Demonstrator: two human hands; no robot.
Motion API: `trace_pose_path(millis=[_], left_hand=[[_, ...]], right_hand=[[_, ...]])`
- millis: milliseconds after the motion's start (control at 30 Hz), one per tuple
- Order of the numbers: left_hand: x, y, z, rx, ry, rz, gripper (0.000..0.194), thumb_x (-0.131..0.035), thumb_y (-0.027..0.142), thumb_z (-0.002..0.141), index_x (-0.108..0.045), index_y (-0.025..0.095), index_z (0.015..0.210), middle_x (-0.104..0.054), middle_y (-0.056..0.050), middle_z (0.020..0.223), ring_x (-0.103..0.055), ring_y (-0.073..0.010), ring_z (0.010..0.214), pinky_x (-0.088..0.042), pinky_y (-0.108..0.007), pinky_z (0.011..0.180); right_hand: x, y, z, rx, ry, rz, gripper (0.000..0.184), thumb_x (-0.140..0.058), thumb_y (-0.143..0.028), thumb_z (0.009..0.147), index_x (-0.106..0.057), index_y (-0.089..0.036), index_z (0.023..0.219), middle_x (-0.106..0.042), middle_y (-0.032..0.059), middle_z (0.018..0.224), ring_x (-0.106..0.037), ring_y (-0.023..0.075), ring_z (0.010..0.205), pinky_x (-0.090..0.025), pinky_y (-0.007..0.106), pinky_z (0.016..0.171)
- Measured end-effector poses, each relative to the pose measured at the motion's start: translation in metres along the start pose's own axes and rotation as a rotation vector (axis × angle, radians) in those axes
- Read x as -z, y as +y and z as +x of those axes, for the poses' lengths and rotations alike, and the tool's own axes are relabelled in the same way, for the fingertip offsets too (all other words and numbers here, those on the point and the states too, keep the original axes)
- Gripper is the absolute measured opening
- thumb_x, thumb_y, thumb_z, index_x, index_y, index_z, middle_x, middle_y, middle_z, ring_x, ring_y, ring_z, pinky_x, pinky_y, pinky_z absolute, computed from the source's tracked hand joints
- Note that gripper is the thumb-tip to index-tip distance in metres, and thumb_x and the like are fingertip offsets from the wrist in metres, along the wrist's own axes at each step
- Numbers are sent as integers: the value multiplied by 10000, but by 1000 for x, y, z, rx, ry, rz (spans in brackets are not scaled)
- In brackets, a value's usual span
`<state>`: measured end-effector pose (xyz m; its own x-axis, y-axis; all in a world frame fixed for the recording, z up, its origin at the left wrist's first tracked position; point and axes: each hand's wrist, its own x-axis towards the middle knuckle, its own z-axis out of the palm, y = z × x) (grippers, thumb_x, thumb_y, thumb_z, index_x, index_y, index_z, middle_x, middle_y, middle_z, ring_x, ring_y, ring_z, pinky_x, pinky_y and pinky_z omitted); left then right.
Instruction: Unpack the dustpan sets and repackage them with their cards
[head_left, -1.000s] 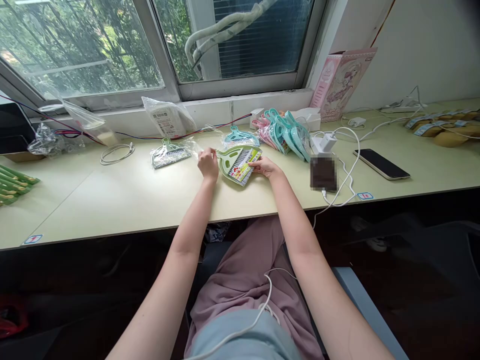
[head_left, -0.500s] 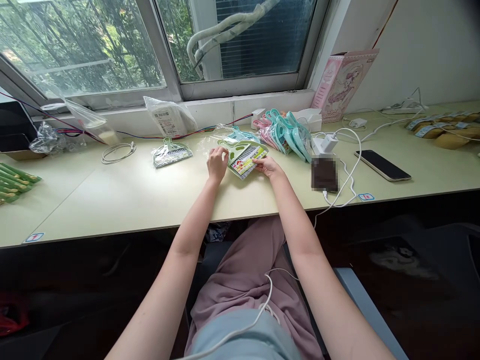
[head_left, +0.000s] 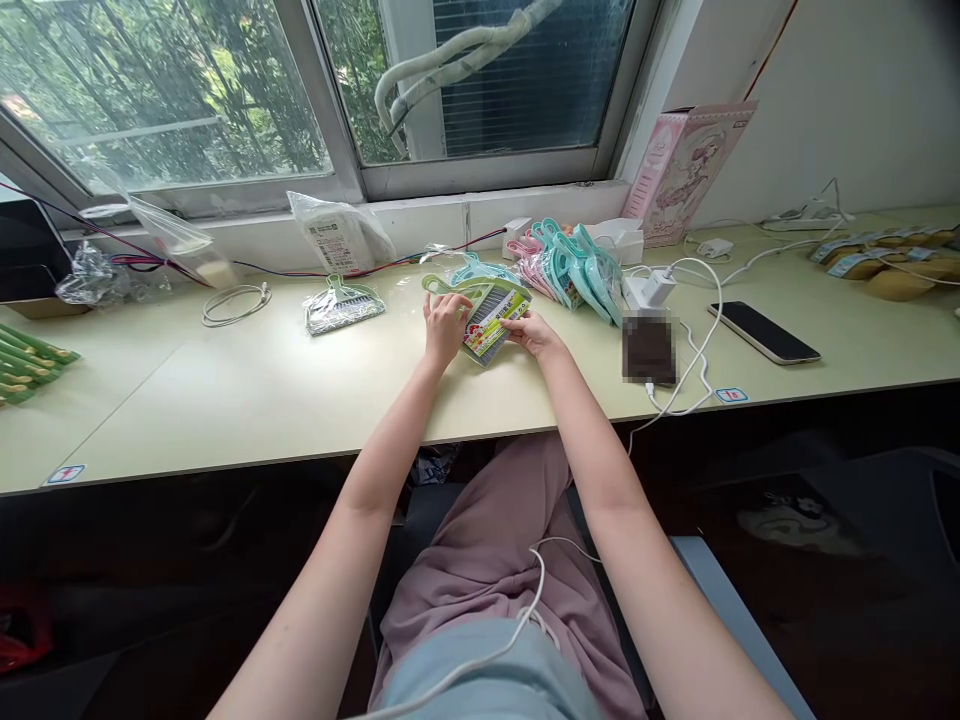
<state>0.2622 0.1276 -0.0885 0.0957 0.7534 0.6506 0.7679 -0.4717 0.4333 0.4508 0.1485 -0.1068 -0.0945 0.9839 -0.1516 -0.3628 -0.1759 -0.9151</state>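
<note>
Both my hands hold a small green dustpan-and-brush set (head_left: 486, 308) with a colourful paper label, tilted up off the pale desk (head_left: 300, 390). My left hand (head_left: 444, 326) grips its left side with curled fingers. My right hand (head_left: 531, 332) pinches the label's right edge. A clear plastic bag (head_left: 442, 258) lies just behind the set. Behind that lies a teal set (head_left: 480, 270). A bagged green set (head_left: 342, 305) rests on the desk to the left.
A pile of teal and pink sets (head_left: 571, 265) stands to the right. Further right lie a charger with white cable (head_left: 660, 290), a dark phone (head_left: 763, 331) and a pink box (head_left: 682, 165). At the left are a coiled cable (head_left: 234, 305), plastic bags and green sticks (head_left: 26, 362).
My left hand moved right from the clear bag onto the green set. The set has been lifted and tilted up, shifting slightly away from me.
</note>
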Motion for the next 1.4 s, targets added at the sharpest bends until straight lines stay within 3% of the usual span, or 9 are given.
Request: trace_pose_path(millis=[167, 300, 400, 567, 700, 833, 1033, 1233, 1400], left_hand=[[12, 21, -5, 41, -10, -125, 258, -567, 216, 889, -625, 271, 1135, -637, -72, 1280, -483, -251, 1332, -121, -475, 1254], [25, 31, -4, 265, 187, -175, 539, -631, 328, 877, -479, 263, 1390, -399, -120, 1552, -225, -278, 1518, -145, -511, 1237], [27, 17, 4, 469, 319, -349, 660, -579, 474, 914, -349, 273, 1499, -291, -127, 1618, -164, -258, 1545, -223, -478, 1217], [18, -12, 15, 603, -57, -963, 735, -437, 764, 868, -483, 292, 1430, -558, -125, 1441, -509, -306, 1361, -425, -484, 1081], [6, -11, 11, 565, -183, -1215, 649, -436, 717, 887, -635, 217, 1251, -705, -93, 1226, -599, -312, 1254, -453, -461, 1074], [-5, -7, 7, 553, -258, -1262, 447, -656, 484, 823, -665, 170, 1141, -732, -90, 1158, -634, -295, 1201, -464, -436, 1072], [-13, -4, 3, 489, -414, -1276, 504, -767, 401, 730, -640, 210, 1179, -689, -84, 1263, -632, -274, 1202, -472, -417, 1037], [3, -4, 4, 553, -464, -1242, 349, -585, 453, 835, -690, 188, 1036, -730, -92, 1154, -651, -255, 1149, -480, -416, 1026], [27, -2, 3, 469, -396, -1275, 644, -368, 669, 900, -677, 198, 1212, -708, -109, 1225, -622, -273, 1210, -490, -438, 1004]], right_hand=[[2, 0, 2, 52, 108, 68, 247, -718, 13, 737, -623, -170, 873, -747, 5, 778, -739, 155, 771, -614, 381, 930], [3, -2, 2, 98, 138, 99, 275, -755, -38, 720, -607, -197, 888, -760, 8, 844, -742, 183, 924, -601, 376, 963], [2, -4, 0, 123, 107, 115, 245, -753, -64, 736, -609, -195, 884, -766, 28, 900, -734, 187, 977, -591, 361, 980], [-4, -3, -3, 121, 35, 110, 246, -765, -62, 729, -623, -185, 886, -766, 29, 881, -739, 188, 924, -594, 377, 977], [-10, -1, -4, 107, 77, 68, 294, -803, -57, 680, -616, -174, 873, -765, 45, 871, -737, 222, 944, -598, 418, 964], [-9, -1, -2, 165, 151, 110, 318, -814, -86, 677, -598, -188, 887, -765, 51, 949, -722, 230, 1024, -602, 407, 953], [1, 0, 7, 175, 248, 186, 296, -750, -70, 716, -575, -215, 906, -761, 18, 970, -708, 183, 1069, -605, 352, 950], [3, -3, 6, 169, 127, 154, 317, -778, -119, 699, -610, -212, 952, -763, 38, 1038, -671, 197, 1169, -575, 347, 1016], [-3, -8, -6, 217, -23, 162, 250, -762, -155, 736, -646, -203, 952, -754, 46, 1113, -647, 197, 1214, -535, 328, 1073]])
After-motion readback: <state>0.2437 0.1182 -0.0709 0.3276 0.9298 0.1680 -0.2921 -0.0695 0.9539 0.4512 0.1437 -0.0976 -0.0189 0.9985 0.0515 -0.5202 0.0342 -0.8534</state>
